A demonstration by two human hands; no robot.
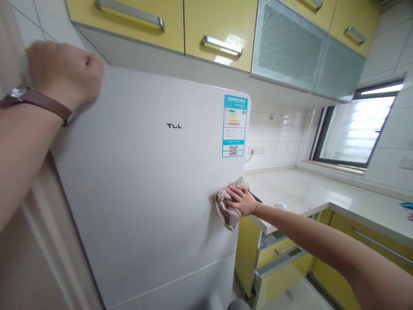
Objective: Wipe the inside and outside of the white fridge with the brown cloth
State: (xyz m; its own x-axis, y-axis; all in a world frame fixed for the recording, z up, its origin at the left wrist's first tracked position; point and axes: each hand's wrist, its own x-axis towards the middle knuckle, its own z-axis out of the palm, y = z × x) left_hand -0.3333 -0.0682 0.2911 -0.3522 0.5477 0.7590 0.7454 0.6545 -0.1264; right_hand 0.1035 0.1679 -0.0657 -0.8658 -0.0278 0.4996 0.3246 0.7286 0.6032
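Observation:
A white TCL fridge (pixel 145 193) fills the middle of the view, with a blue energy label (pixel 234 125) near its top right corner. My right hand (pixel 240 200) presses a brownish cloth (pixel 226 211) flat against the door's right edge, fingers spread over the cloth. My left hand (pixel 64 73), with a brown-strapped watch on its wrist, grips the fridge's top left corner, fingers curled over the edge.
Yellow wall cabinets (pixel 206 26) with metal handles hang just above the fridge. A pale countertop (pixel 322 193) runs right of it toward a window (pixel 358 129). Below the counter a yellow drawer (pixel 280 262) stands pulled out. White tiled walls surround the space.

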